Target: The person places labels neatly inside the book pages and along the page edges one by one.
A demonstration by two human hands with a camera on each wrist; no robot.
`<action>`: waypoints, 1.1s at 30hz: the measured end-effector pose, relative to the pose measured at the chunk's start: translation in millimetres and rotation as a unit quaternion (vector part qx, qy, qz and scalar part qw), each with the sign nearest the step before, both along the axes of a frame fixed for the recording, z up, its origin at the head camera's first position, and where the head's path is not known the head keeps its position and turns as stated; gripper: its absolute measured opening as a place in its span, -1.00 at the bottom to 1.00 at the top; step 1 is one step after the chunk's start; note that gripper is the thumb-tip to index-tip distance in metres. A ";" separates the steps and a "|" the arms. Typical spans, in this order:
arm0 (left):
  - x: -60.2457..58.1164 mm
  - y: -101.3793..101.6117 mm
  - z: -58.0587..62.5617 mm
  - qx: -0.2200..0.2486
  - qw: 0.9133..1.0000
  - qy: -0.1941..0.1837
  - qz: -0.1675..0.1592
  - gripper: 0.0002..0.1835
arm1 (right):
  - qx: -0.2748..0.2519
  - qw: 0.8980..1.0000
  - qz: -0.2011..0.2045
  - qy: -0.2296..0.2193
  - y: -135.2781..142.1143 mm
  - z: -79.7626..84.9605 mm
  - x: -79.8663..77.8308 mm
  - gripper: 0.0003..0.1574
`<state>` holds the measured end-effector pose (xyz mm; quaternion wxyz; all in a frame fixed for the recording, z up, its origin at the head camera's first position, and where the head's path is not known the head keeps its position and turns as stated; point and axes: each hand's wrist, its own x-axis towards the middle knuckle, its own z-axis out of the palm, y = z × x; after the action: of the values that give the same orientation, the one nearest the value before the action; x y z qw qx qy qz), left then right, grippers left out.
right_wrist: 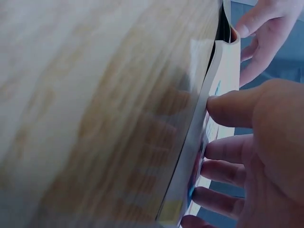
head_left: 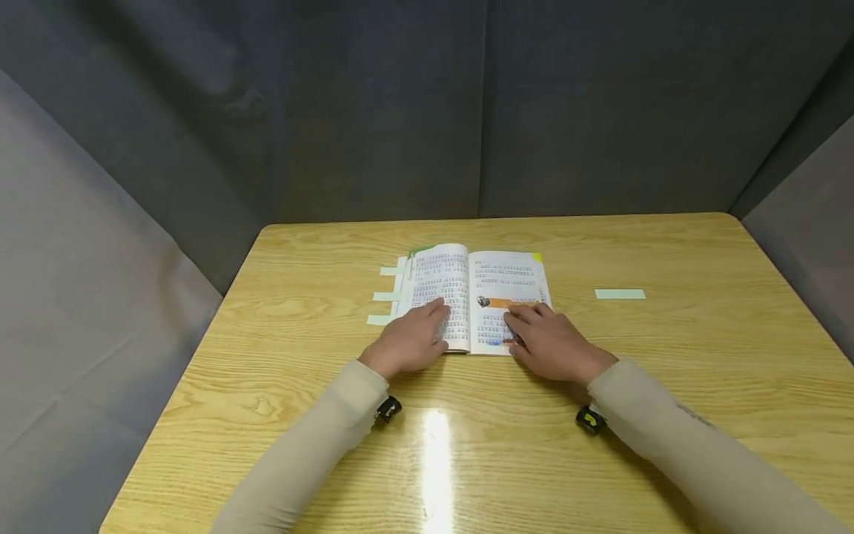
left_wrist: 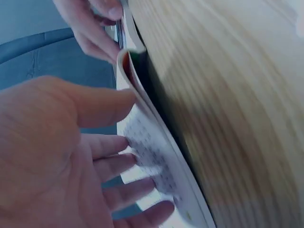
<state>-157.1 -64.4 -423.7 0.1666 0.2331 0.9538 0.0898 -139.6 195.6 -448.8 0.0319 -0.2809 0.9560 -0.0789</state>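
An open book (head_left: 502,278) lies on the wooden table, printed text on both pages and an orange banner on the right one. My left hand (head_left: 410,337) rests on the left page, fingers fairly straight; in the left wrist view its fingertips (left_wrist: 161,209) touch the print and the thumb lies at the page's near edge. On the right page rests my right hand (head_left: 554,343), its fingers extended over the lower part. The right wrist view shows that thumb (right_wrist: 228,108) at the book's near edge. Several pale green strips (head_left: 387,297) stick out from the book's left side.
Another pale green strip (head_left: 620,294) lies on the table to the right of the book. Dark curtains (head_left: 383,111) hang behind the wooden table (head_left: 320,282), with a light grey cloth (head_left: 87,311) at the left. A bright reflection shows near the front.
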 end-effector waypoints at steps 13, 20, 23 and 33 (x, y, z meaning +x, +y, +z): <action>-4.7 -6.2 -2.2 -0.037 0.999 0.003 0.010 -0.34 | -0.029 0.999 0.013 -0.026 12.1 5.6 4.3 -0.28; -7.2 -3.0 -5.7 -0.061 0.997 -0.015 0.033 -0.30 | -0.052 0.998 -0.014 -0.033 17.8 11.4 -0.3 -0.33; -7.2 -3.2 -6.3 -0.067 0.997 -0.016 0.028 -0.30 | -0.060 0.998 -0.021 -0.024 20.1 14.0 -1.5 -0.38; -7.1 -2.6 -8.9 -0.048 0.998 -0.015 0.028 -0.30 | -0.075 0.996 -0.035 -0.028 37.9 23.9 -14.1 -0.49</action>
<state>-164.2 -67.0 -432.7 0.1897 0.1969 0.9605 0.0525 -153.7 233.6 -425.0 0.0351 -0.2470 0.9553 -0.1589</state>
